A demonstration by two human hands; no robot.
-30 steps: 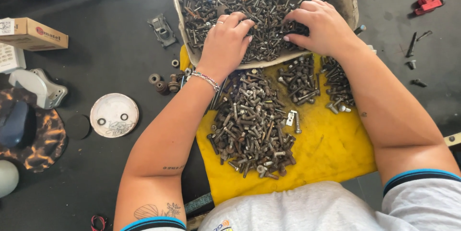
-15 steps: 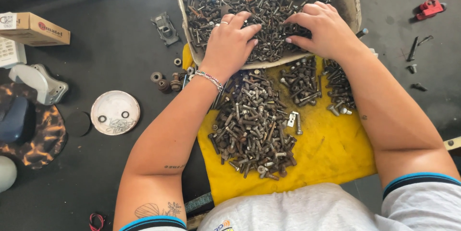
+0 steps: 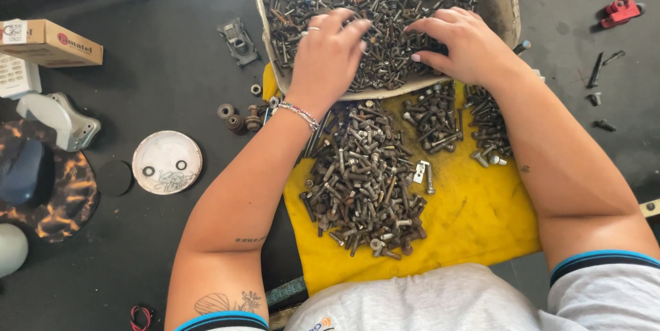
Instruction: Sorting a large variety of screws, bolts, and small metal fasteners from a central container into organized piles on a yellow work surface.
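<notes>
Rusty bolts (image 3: 371,8) fill tray (image 3: 507,8) at far centre. Left hand (image 3: 328,52) and right hand (image 3: 459,42) rest on them, fingers spread, gripping nothing. Sorted pile (image 3: 364,180) lies near, on yellow cloth (image 3: 474,214).

Both hands, the left hand (image 3: 328,56) and the right hand (image 3: 462,46), are lying in the tray (image 3: 507,8) of bolts, behind the cloth (image 3: 474,221) carrying the bolt heap (image 3: 364,180), with the lid (image 3: 167,162) sitting left on the desk (image 3: 158,76).
</notes>
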